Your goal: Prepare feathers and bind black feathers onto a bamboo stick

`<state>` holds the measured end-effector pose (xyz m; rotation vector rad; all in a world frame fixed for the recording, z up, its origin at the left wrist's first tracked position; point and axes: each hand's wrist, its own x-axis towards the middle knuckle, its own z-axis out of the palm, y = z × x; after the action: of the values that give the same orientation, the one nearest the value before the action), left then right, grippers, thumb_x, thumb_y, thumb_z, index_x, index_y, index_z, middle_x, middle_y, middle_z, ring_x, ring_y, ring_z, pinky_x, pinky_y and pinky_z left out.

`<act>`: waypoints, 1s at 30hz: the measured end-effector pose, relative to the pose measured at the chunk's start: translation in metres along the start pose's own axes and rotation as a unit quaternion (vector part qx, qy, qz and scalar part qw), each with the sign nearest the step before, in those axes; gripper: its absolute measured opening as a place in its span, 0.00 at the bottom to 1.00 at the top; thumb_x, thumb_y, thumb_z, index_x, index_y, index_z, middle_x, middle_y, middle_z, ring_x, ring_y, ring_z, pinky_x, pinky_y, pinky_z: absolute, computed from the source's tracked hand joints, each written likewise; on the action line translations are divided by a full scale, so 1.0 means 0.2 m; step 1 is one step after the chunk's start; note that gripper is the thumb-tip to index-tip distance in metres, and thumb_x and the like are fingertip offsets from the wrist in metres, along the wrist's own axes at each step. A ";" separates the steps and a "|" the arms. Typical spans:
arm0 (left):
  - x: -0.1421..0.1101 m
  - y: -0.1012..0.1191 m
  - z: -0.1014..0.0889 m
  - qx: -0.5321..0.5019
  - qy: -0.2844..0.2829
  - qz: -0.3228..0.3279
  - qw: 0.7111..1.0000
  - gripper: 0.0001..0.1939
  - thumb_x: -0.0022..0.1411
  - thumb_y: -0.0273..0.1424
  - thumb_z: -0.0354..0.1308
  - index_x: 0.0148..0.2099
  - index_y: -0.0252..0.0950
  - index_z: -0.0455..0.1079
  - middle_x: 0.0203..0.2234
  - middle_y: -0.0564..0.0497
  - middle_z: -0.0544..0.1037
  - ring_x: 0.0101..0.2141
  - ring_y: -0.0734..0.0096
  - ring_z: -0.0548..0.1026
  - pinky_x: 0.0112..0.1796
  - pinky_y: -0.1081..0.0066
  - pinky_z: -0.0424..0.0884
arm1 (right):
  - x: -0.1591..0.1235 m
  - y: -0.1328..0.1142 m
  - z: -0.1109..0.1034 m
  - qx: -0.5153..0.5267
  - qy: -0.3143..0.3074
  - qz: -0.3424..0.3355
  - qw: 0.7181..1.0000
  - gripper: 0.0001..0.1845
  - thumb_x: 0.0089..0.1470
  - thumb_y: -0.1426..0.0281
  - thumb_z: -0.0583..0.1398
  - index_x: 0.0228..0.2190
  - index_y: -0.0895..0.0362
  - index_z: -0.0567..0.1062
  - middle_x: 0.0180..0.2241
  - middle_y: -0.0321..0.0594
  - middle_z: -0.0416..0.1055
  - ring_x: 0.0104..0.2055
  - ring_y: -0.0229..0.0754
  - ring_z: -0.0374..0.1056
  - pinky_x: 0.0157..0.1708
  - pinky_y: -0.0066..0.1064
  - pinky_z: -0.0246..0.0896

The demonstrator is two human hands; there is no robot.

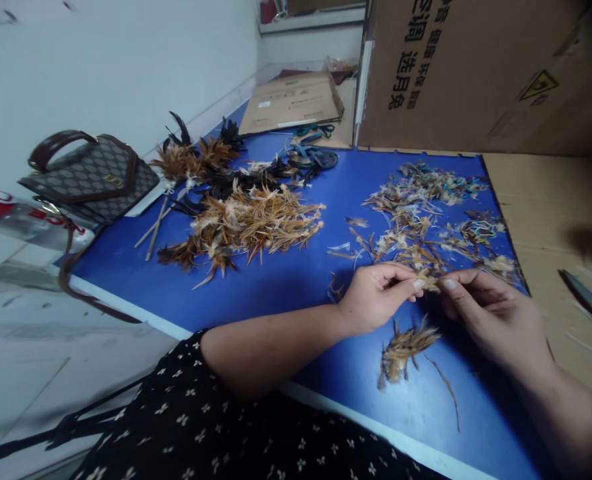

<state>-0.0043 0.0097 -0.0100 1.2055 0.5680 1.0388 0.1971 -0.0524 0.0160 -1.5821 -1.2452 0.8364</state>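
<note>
"feather tuft (pixel 429 281): where was it held?"

"above the right part of the blue tabletop (pixel 196 297), between both hands. its near end was pinched between thumb and forefinger of the left hand (pixel 376 299), with the other fingers curled. its opposite end was pinched by the thumb and forefinger of the right hand (pixel 509 323)."

"was its handling finished?"

"it was judged unfinished, since the tuft was gripped at both ends. below it, a feather bundle (pixel 407 350) was left unheld, with a thin stem (pixel 446 387) beside it."

"and beyond the hands?"

"small scraps (pixel 416 230) were strewn in loose heaps. to the left, tan feathers (pixel 259 223) were gathered in a thick pile, with darker feathers (pixel 201 159) behind. a good share seemed already grouped, but whether the pile was finished or waiting could not be told. no count of what was done or left could be given."

"what was set farther out?"

"scissors (pixel 589 300) were laid on the right, untouched. a handbag (pixel 99 175) and a bottle (pixel 31 223) were placed at the left, and flattened cardboard (pixel 291 103) was kept at the back, near a large carton (pixel 456 80)."
</note>
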 end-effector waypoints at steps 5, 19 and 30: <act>0.00 -0.02 0.00 -0.020 0.013 -0.010 1.000 0.21 0.64 0.47 0.79 0.38 0.33 0.83 0.36 0.46 0.85 0.35 0.71 0.81 0.44 0.64 0.82 | -0.01 0.01 -0.02 0.010 -0.017 -0.016 1.000 0.28 0.63 0.40 0.71 0.37 0.53 0.83 0.24 0.35 0.75 0.26 0.36 0.67 0.27 0.27 0.62; 0.00 0.02 0.00 -0.003 -0.003 -0.006 1.000 0.23 0.65 0.51 0.78 0.36 0.34 0.83 0.34 0.45 0.85 0.38 0.67 0.81 0.46 0.63 0.82 | 0.00 0.00 0.00 0.036 -0.033 -0.011 0.999 0.26 0.54 0.44 0.78 0.39 0.53 0.88 0.33 0.42 0.85 0.28 0.38 0.73 0.29 0.28 0.71; -0.01 -0.02 0.00 -0.039 -0.043 -0.043 0.997 0.23 0.58 0.47 0.83 0.38 0.32 0.83 0.40 0.44 0.84 0.36 0.71 0.80 0.44 0.64 0.81 | 0.00 -0.03 0.00 0.028 -0.010 -0.011 0.999 0.28 0.53 0.42 0.78 0.39 0.53 0.89 0.27 0.39 0.81 0.25 0.36 0.69 0.26 0.27 0.67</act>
<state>-0.0030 0.0084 -0.0145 1.1421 0.5041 0.9245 0.1941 -0.0520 0.0213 -1.5156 -1.2415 0.8679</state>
